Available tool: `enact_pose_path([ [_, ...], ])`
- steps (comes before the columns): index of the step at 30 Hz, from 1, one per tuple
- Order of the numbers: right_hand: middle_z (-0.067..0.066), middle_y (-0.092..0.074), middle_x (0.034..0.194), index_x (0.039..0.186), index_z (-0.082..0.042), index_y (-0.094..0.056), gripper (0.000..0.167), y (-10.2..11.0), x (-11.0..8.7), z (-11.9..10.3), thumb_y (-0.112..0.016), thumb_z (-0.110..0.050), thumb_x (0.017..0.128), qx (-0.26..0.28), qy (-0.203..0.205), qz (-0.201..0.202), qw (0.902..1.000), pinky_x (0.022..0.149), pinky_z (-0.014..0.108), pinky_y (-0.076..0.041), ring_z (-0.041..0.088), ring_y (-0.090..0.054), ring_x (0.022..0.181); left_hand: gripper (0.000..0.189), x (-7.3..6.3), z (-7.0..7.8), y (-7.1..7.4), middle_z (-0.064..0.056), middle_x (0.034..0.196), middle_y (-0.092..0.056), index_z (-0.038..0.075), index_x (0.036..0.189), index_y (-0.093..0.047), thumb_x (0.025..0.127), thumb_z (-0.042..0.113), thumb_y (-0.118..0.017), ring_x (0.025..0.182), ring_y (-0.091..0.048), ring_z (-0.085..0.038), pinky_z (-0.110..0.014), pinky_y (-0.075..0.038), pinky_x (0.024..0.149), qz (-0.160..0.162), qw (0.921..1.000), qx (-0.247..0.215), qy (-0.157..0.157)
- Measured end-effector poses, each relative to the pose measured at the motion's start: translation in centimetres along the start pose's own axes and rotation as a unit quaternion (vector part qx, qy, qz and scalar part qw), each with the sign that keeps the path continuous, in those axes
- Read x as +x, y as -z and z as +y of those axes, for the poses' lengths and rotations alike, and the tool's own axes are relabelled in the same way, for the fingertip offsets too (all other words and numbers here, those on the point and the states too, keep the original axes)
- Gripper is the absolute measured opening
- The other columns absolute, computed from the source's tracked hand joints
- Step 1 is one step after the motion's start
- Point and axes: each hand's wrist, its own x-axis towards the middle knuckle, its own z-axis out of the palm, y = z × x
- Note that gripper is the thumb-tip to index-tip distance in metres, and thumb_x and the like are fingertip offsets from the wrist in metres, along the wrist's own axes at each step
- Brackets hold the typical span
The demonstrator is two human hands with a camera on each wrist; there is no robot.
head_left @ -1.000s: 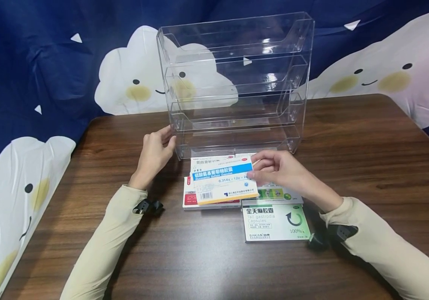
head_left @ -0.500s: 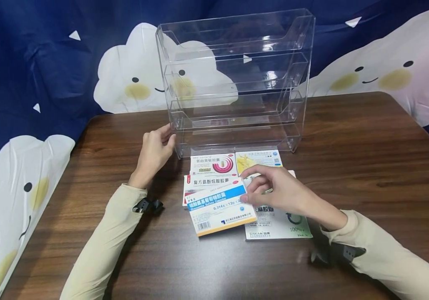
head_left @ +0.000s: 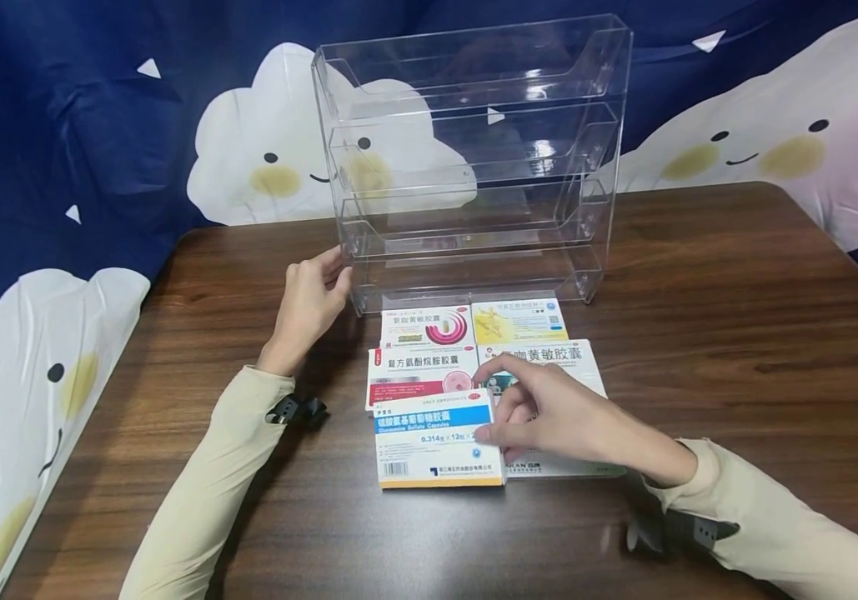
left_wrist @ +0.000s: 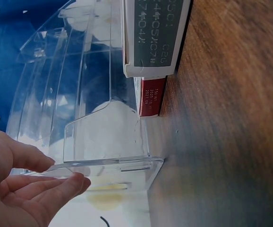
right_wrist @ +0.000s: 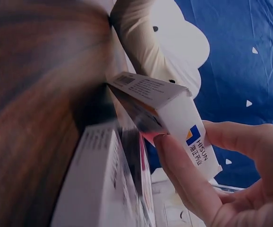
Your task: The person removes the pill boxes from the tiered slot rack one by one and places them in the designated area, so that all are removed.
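Note:
In the head view, my right hand (head_left: pixel 552 417) pinches a white medicine box with a blue band and orange edge (head_left: pixel 429 454) by its right end. Thumb and fingers grip the HISUN-marked end of this medicine box (right_wrist: pixel 186 130) in the right wrist view, where it appears tilted and raised off the table. My left hand (head_left: pixel 310 304) holds the lower left edge of a clear tiered rack (head_left: pixel 466 242). The left wrist view shows the thumb and fingers of that hand (left_wrist: pixel 37 189) pinching the clear plastic side.
Before the rack lie a pink-ringed box (head_left: pixel 417 327), a yellow-white box (head_left: pixel 522 323), a red-and-white box (head_left: pixel 413 364) and a white box (head_left: pixel 574 357). My right hand partly covers a green-white box (head_left: pixel 564 467). A dark wooden table (head_left: pixel 729 333) meets a blue cloud-print curtain (head_left: pixel 549 10).
My right hand has brought the blue-banded medicine box down toward the table's front edge and straightened it, uncovering the boxes behind. My left hand keeps its place on the rack.

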Motion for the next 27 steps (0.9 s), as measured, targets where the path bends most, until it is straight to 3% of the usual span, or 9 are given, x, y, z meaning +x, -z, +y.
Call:
enact_pose_path([
  [6,0.001,-0.068,0.074,0.127,-0.004,-0.048,0.057,-1.0,-0.5,0.0,-0.077,-0.023,0.082,0.019,0.011,-0.015,0.9996,0.053,0.030,-0.055,0.020,-0.068,0.062,0.037,0.1,0.0,0.0,-0.025,0.116,-0.063,-0.011,0.127,-0.056,0.092,0.002,-0.057,0.107,-0.065,-0.031,-0.039,-0.052,0.093,0.000,1.0000,0.002,0.001],
  [10,0.001,-0.067,0.071,0.126,-0.003,-0.047,0.054,-1.8,-0.8,0.1,-0.075,-0.023,0.085,0.003,0.005,-0.025,0.9997,0.052,0.030,-0.055,0.019,-0.067,0.057,0.037,0.1,0.0,-0.1,-0.024,0.116,-0.063,-0.011,0.127,-0.056,0.092,0.002,-0.057,0.108,-0.064,-0.031,-0.039,-0.052,0.093,0.000,1.0000,0.000,0.001],
  [13,-0.001,-0.063,0.063,0.126,-0.006,-0.047,0.051,-2.4,-1.0,0.0,-0.073,-0.023,0.086,-0.048,-0.001,-0.022,0.9986,0.047,0.026,-0.052,0.014,-0.063,0.047,0.037,0.0,-0.1,-0.1,-0.024,0.116,-0.063,-0.011,0.127,-0.056,0.093,0.002,-0.057,0.107,-0.065,-0.031,-0.038,-0.053,0.092,0.003,1.0000,-0.001,0.003],
  [16,-0.007,-0.054,0.057,0.125,-0.008,-0.052,0.048,-2.9,-1.4,-0.4,-0.074,-0.023,0.086,-0.154,0.037,0.009,0.9873,0.041,0.022,-0.044,0.004,-0.052,0.043,0.036,-0.1,-0.1,-0.2,-0.025,0.115,-0.064,-0.011,0.126,-0.057,0.092,0.002,-0.057,0.106,-0.065,-0.031,-0.039,-0.053,0.092,0.002,1.0000,0.000,0.004],
  [18,-0.007,-0.058,0.067,0.123,-0.008,-0.057,0.045,-3.5,-1.8,-0.8,-0.074,-0.024,0.085,-0.245,0.090,0.039,0.9646,0.046,0.022,-0.046,0.002,-0.054,0.054,0.036,0.0,-0.2,-0.2,-0.025,0.114,-0.064,-0.012,0.126,-0.056,0.092,0.002,-0.057,0.106,-0.065,-0.032,-0.039,-0.053,0.091,0.001,1.0000,0.001,0.001],
  [20,-0.005,-0.062,0.082,0.117,-0.009,-0.062,0.039,-4.3,-2.2,-1.1,-0.075,-0.024,0.083,-0.327,0.163,0.066,0.9286,0.057,0.024,-0.052,0.005,-0.057,0.070,0.036,0.0,-0.2,-0.2,-0.025,0.113,-0.064,-0.013,0.125,-0.057,0.092,0.002,-0.057,0.105,-0.066,-0.032,-0.040,-0.053,0.091,0.004,1.0000,0.003,-0.002],
  [23,0.004,-0.063,0.111,0.114,-0.009,-0.064,0.035,-5.9,-2.6,-1.5,-0.073,-0.023,0.084,-0.413,0.254,0.064,0.8723,0.083,0.033,-0.055,0.015,-0.060,0.099,0.036,0.0,-0.2,-0.1,-0.025,0.113,-0.064,-0.013,0.125,-0.057,0.092,0.001,-0.057,0.105,-0.066,-0.032,-0.040,-0.053,0.091,0.008,0.9999,0.007,-0.005],
  [25,0.007,-0.061,0.116,0.114,-0.010,-0.064,0.033,-7.0,-2.6,-1.5,-0.071,-0.020,0.083,-0.456,0.290,0.052,0.8397,0.091,0.034,-0.052,0.020,-0.059,0.107,0.036,0.0,-0.1,0.0,-0.025,0.114,-0.064,-0.013,0.125,-0.057,0.092,0.001,-0.057,0.105,-0.066,-0.032,-0.040,-0.053,0.091,0.008,0.9999,0.006,-0.004],
  [27,0.009,-0.060,0.123,0.119,-0.010,-0.063,0.039,-7.9,-2.5,-1.4,-0.071,-0.017,0.081,-0.496,0.297,0.033,0.8150,0.098,0.035,-0.048,0.024,-0.056,0.115,0.036,0.1,-0.2,0.0,-0.025,0.115,-0.063,-0.013,0.125,-0.057,0.092,0.000,-0.056,0.106,-0.065,-0.032,-0.041,-0.053,0.091,0.005,1.0000,0.005,-0.004],
])
